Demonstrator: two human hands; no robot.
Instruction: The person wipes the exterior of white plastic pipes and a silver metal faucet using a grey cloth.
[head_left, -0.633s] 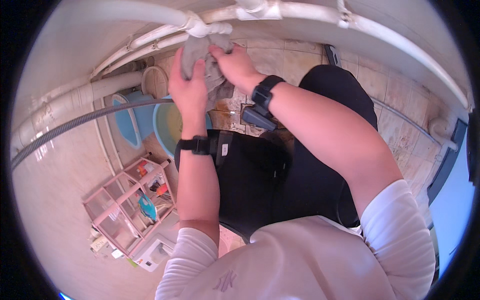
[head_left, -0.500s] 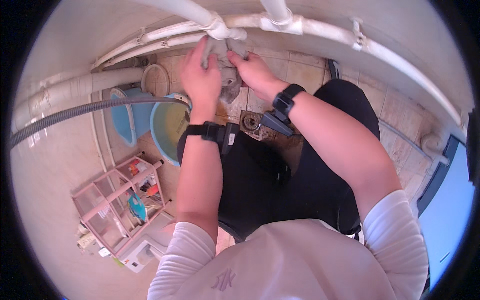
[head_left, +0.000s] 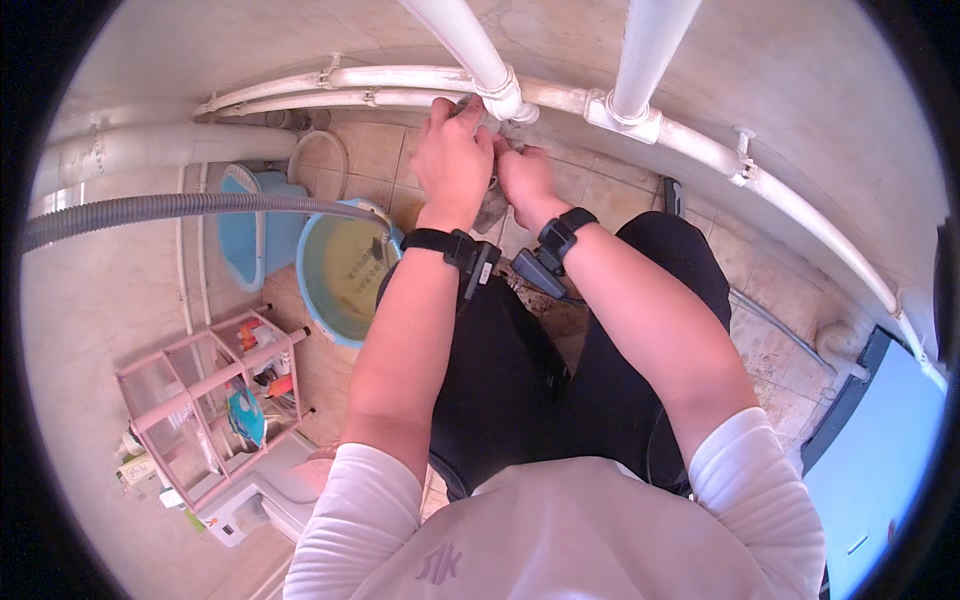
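Observation:
My left hand (head_left: 450,170) is closed on a grey cloth (head_left: 490,213), its fingers up against the white pipe joint (head_left: 503,100) near the wall. Close beside it on the right, my right hand (head_left: 527,180) also grips the cloth, with its fingers curled. Part of the cloth hangs down between the two hands. Most of its upper part is hidden behind the fingers and the pipe joint. Each wrist wears a black strap with a small device.
White pipes (head_left: 700,148) run along the wall. To the left stand a round blue basin (head_left: 312,270) with yellowish water and a blue bucket (head_left: 238,235). A grey corrugated hose (head_left: 180,207) crosses above them. A pink rack (head_left: 180,425) is lower left, a blue door (head_left: 880,470) right.
Both hands have drawn closer together and shifted slightly right in the picture, with the cloth between them. The view has tilted, so pipes and basin sit differently.

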